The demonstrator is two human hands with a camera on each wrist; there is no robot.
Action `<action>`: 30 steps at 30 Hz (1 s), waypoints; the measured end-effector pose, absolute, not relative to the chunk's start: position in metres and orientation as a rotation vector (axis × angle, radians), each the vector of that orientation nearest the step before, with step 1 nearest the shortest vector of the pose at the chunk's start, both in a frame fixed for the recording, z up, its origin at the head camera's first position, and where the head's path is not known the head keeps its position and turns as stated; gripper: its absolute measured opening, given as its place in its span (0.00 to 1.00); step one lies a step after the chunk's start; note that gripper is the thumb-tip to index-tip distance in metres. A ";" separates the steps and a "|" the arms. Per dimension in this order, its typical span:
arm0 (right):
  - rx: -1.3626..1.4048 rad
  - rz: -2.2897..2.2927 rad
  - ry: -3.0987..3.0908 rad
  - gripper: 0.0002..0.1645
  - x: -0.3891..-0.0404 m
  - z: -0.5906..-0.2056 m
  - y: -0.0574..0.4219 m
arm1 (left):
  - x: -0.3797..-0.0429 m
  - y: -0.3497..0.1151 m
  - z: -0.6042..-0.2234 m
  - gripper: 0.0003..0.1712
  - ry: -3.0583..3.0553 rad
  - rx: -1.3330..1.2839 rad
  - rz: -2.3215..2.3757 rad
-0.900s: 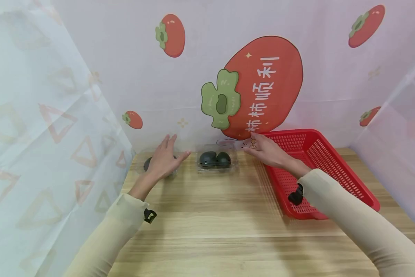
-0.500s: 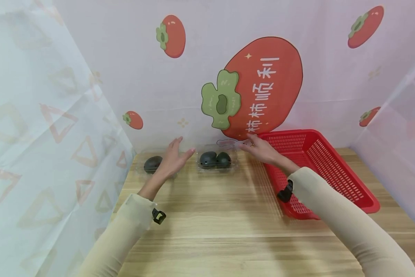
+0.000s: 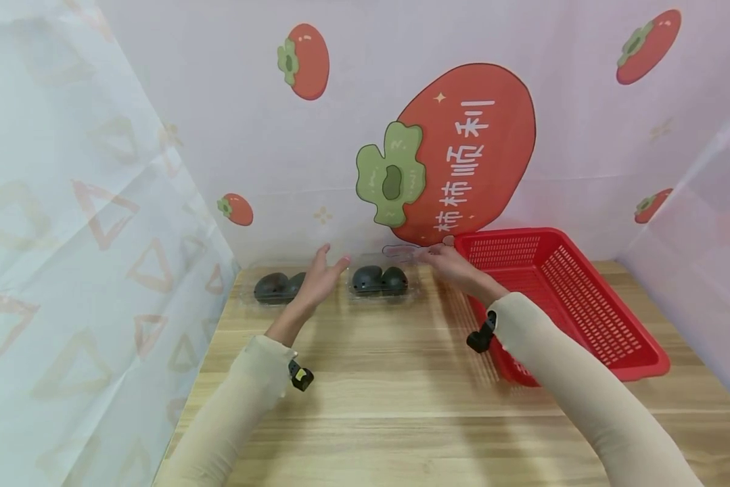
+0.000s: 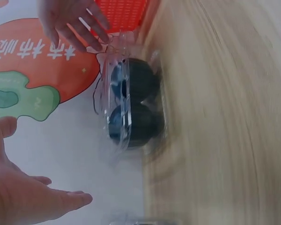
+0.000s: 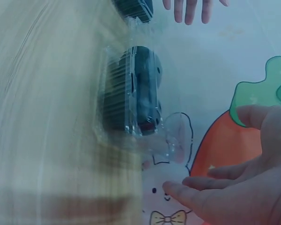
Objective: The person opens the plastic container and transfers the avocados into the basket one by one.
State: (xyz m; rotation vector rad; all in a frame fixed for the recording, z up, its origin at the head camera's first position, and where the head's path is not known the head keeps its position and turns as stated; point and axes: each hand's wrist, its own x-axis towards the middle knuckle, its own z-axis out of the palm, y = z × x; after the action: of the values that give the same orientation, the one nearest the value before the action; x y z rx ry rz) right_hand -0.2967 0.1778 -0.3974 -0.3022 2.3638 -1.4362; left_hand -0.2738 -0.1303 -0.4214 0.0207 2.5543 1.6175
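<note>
Although poised about the middle box (image 3: pixel 378 298), holds nothing, so judge the step as an approach. At far left, see the left box (image 3: pixel 248 291) with dark rounded items (image 3: pixel 271 285), partly behind the left hand (image 3: pixel 317 283), spread and gripping nothing. Next, between both hands on the tabletop (image 3: pixel 371 412), find the middle box, similarly filled. Then see the right hand (image 3: pixel 460 268), spread too, contact not evident. Farthest right, find the red basket (image 3: pixel 591 297). Probably calls for closing evenly on the middle box's ends.

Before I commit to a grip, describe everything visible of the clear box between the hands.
The clear box looks like thin, glossy plastic with a rim along its long side. Two dark rounded items show inside. It sits on the wooden table, long side along the printed backdrop. The left hand and right hand appear clear of it; its closure is unclear.
</note>
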 end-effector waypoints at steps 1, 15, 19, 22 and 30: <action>-0.298 -1.435 2.360 0.35 -0.298 -0.399 0.177 | -0.274 -0.128 -0.422 0.51 2.535 0.005 1.638; -0.140 -1.594 2.146 0.41 -0.302 -0.425 0.165 | -0.281 -0.114 -0.441 0.50 2.358 -0.158 1.758; -0.049 -1.698 2.050 0.41 -0.302 -0.433 0.162 | -0.279 -0.113 -0.448 0.49 2.291 -0.152 1.790; 0.007 -1.734 2.010 0.39 -0.302 -0.438 0.158 | -0.279 -0.112 -0.452 0.48 2.223 -0.150 1.826; -0.001 -1.685 2.095 0.32 -0.297 -0.444 0.151 | -0.279 -0.107 -0.459 0.46 2.084 -0.166 1.898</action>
State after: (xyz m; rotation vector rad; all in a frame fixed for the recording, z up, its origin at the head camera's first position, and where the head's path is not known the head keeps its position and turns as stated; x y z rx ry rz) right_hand -0.2972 0.1510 -0.4436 -0.0012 2.0950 -1.6853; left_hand -0.2791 -0.1069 -0.4595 -0.1663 2.0840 1.8980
